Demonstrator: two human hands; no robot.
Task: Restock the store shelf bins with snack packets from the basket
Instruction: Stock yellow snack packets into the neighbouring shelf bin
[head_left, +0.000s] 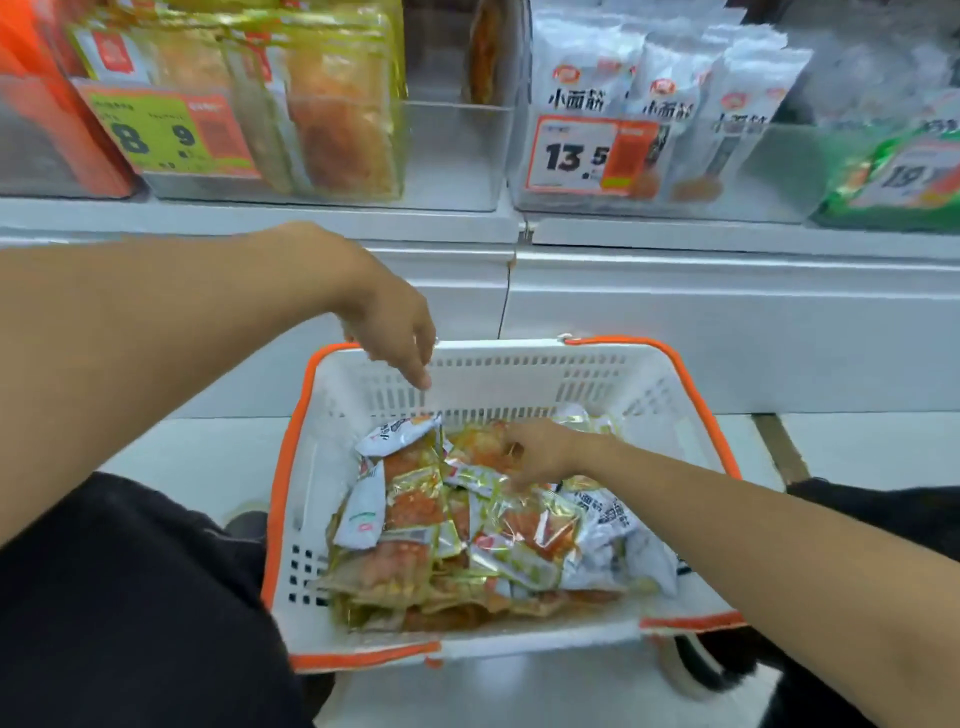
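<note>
Right hand (540, 449) pinches a packet (480, 447) in the basket (519, 364), left hand (395, 332) hangs loose-fingered, holding nothing, over basket's far rim, below bins (452, 156).

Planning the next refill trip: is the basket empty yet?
No. The basket still holds a heap of snack packets covering its floor.

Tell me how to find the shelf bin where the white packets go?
Start at the white shelf above the orange-rimmed basket. The clear bin on the right holds upright white packets with black writing. Its orange-framed price tag reads 13.5, while the left neighbour's yellow-green tag shows 8 and 9.
</note>
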